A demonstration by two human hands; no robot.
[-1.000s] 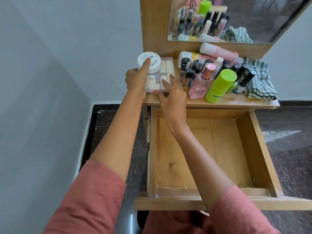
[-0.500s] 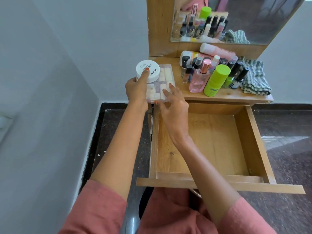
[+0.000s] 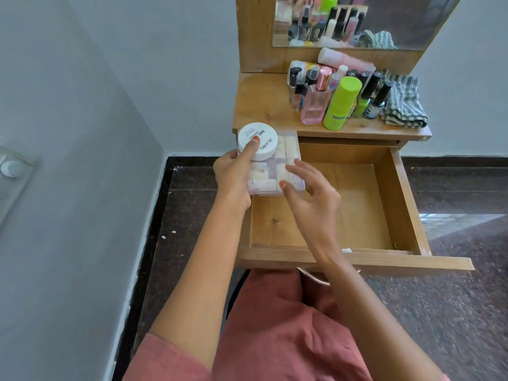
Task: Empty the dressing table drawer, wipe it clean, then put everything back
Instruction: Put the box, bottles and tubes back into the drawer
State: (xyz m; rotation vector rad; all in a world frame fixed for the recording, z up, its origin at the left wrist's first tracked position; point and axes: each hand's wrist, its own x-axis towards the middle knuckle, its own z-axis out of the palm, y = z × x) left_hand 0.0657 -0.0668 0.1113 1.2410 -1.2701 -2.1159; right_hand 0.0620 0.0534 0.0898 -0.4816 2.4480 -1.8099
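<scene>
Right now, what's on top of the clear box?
A white jar sits on the box; the left hand presses a finger on it. What lies under the jar and hand is covered.

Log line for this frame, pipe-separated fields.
left hand: grips clear box, finger on white jar atop it | right hand: touches clear box | drawer: open

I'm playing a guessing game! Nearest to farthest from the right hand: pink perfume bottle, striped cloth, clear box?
1. The clear box, just left of the right hand, at its thumb.
2. The pink perfume bottle, farther back on the tabletop.
3. The striped cloth, at the tabletop's far right end.
</scene>
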